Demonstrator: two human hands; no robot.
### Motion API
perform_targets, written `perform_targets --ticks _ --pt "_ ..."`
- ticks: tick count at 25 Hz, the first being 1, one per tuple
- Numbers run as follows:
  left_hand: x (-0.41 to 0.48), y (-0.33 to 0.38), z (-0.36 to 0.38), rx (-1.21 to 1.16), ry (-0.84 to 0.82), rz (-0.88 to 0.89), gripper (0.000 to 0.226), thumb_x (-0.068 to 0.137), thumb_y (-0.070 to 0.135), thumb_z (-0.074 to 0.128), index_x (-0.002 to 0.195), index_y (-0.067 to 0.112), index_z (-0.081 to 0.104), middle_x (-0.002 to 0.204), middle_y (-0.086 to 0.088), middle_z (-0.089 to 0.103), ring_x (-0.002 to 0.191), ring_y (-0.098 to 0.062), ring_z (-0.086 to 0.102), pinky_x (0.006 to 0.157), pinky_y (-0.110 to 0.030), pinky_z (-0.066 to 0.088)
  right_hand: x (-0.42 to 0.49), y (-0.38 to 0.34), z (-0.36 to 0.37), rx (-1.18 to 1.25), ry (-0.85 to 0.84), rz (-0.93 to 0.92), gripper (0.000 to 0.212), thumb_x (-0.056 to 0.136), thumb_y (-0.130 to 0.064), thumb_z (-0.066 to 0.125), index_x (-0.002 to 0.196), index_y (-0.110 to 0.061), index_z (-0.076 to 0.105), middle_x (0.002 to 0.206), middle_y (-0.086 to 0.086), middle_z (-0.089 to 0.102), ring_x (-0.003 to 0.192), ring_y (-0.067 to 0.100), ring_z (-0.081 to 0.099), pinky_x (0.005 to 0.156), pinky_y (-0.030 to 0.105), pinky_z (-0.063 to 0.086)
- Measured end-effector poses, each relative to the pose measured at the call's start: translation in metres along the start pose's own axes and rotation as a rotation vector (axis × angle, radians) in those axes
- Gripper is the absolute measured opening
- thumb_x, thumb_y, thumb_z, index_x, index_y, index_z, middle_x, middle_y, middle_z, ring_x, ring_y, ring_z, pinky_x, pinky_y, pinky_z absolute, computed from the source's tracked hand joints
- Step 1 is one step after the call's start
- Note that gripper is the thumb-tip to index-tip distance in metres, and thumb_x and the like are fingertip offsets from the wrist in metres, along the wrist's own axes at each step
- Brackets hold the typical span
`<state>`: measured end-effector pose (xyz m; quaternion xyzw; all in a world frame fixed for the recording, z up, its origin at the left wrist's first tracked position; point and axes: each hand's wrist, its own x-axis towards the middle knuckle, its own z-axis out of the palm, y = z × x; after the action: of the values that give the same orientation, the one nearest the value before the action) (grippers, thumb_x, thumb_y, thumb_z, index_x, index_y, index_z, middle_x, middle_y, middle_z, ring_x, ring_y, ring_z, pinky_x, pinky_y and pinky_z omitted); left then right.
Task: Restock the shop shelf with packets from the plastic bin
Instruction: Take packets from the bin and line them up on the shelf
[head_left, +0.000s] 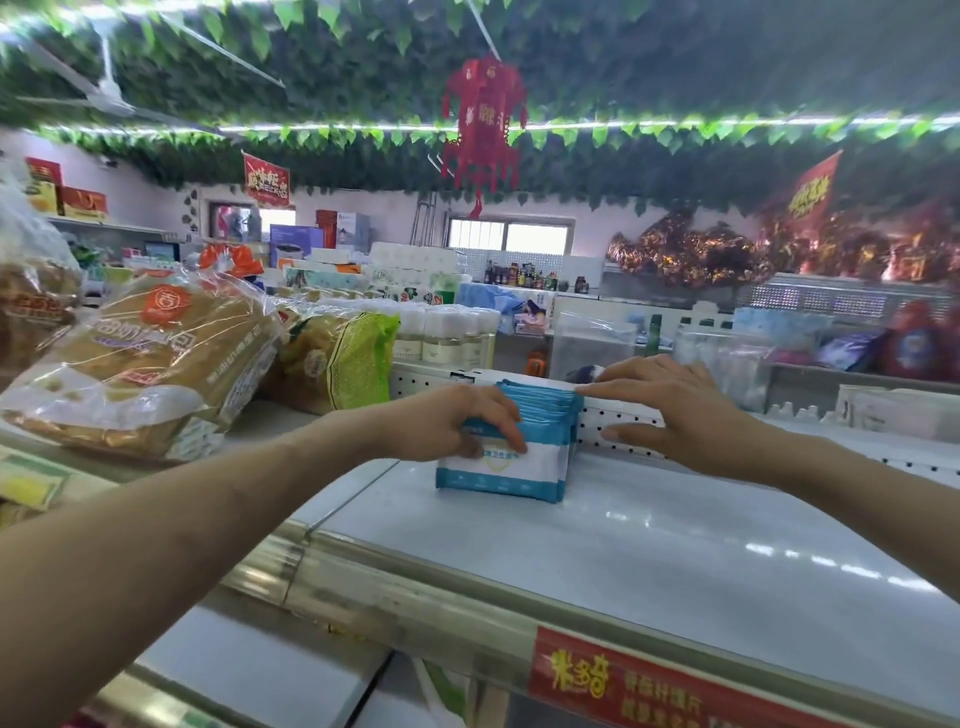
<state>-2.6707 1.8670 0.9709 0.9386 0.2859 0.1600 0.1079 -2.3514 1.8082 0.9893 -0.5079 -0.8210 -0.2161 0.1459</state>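
A single tight row of flat blue-and-white packets (511, 467), too closely packed to count, stands upright on the white shelf (649, 530) near its perforated back panel, the left hand (452, 423) gripping the front ones' top edge while the right hand (670, 400), fingers straight, touches the rear ones.

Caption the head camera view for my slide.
Left hand grips and right hand touches upright blue packets on the white shelf.
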Motion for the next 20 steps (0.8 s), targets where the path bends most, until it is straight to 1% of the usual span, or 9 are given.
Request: perform_targets --ticks 2,3,5,8,11,15,17,18,20 --pt "0.009 -0.003 0.010 0.128 0.049 0.056 0.039 0.098 0.012 0.064 0.117 0.045 0.071 0.143 0.016 0.041 0.136 -0.013 0.030 0.117 -0.035 0.026 -0.009 0.007 -0.009 0.002 0.056 0.015 0.050 0.093 -0.066 0.050 0.141 -0.063 0.037 0.142 -0.019 0.053 0.125 0.008 0.045 0.092 0.041 0.035" --pt "0.012 -0.004 0.013 0.148 0.072 0.061 0.037 0.098 0.014 0.064 0.116 0.046 0.071 0.142 0.015 0.040 0.135 -0.015 0.028 0.117 -0.038 0.023 -0.013 0.008 -0.013 0.002 0.072 0.018 0.049 0.093 -0.069 0.047 0.141 -0.063 0.039 0.140 -0.018 0.054 0.122 0.007 0.045 0.092 0.041 0.035" --pt "0.014 -0.006 0.017 0.146 0.098 0.050 0.039 0.097 0.013 0.064 0.114 0.047 0.071 0.140 0.014 0.041 0.134 -0.017 0.029 0.119 -0.045 0.025 -0.016 0.006 -0.021 0.006 0.087 0.014 0.049 0.094 -0.072 0.041 0.141 -0.063 0.040 0.136 -0.018 0.055 0.119 0.007 0.046 0.093 0.043 0.037" --pt "0.007 -0.004 0.017 0.122 0.102 0.041 0.039 0.098 0.015 0.063 0.115 0.048 0.071 0.141 0.014 0.042 0.134 -0.016 0.030 0.118 -0.050 0.027 -0.007 -0.008 -0.026 0.012 0.094 -0.018 0.049 0.094 -0.067 0.044 0.142 -0.058 0.045 0.134 -0.017 0.057 0.119 0.007 0.047 0.094 0.045 0.039" --pt "-0.015 -0.006 0.007 0.129 0.162 0.021 0.035 0.099 0.020 0.066 0.121 0.047 0.069 0.144 0.014 0.043 0.138 -0.013 0.030 0.120 -0.045 0.029 0.013 -0.039 -0.030 0.043 0.096 -0.096 0.049 0.096 -0.065 0.043 0.143 -0.052 0.049 0.134 -0.018 0.056 0.121 0.008 0.046 0.096 0.046 0.038" --pt "-0.086 -0.013 -0.027 0.128 0.230 -0.065 0.038 0.097 0.016 0.068 0.129 0.037 0.067 0.140 0.010 0.049 0.134 -0.007 0.040 0.115 -0.033 0.033 0.050 -0.108 -0.026 0.135 0.104 -0.306 0.049 0.096 -0.066 0.039 0.137 -0.047 0.057 0.129 -0.018 0.060 0.119 0.008 0.051 0.099 0.048 0.040" --pt "-0.143 -0.016 -0.043 0.150 0.272 -0.164 0.038 0.097 0.014 0.067 0.130 0.031 0.068 0.137 0.007 0.052 0.129 -0.008 0.047 0.107 -0.027 0.038 0.073 -0.157 -0.019 0.195 0.092 -0.454 0.044 0.098 -0.063 0.044 0.135 -0.043 0.059 0.125 -0.017 0.061 0.116 0.006 0.053 0.101 0.048 0.043" --pt "-0.176 -0.018 -0.049 0.166 0.300 -0.232 0.037 0.097 0.015 0.067 0.130 0.031 0.068 0.135 0.008 0.053 0.125 -0.007 0.049 0.102 -0.024 0.040 0.084 -0.184 -0.016 0.217 0.075 -0.524 0.042 0.099 -0.061 0.046 0.135 -0.042 0.058 0.125 -0.017 0.062 0.115 0.006 0.054 0.101 0.047 0.044" --pt "-0.246 -0.016 -0.056 0.185 0.340 -0.402 0.036 0.098 0.018 0.066 0.129 0.035 0.066 0.131 0.013 0.055 0.120 -0.003 0.053 0.098 -0.024 0.045 0.103 -0.243 -0.007 0.267 0.024 -0.655 0.041 0.100 -0.058 0.050 0.137 -0.041 0.056 0.123 -0.017 0.063 0.113 0.007 0.056 0.100 0.046 0.046"
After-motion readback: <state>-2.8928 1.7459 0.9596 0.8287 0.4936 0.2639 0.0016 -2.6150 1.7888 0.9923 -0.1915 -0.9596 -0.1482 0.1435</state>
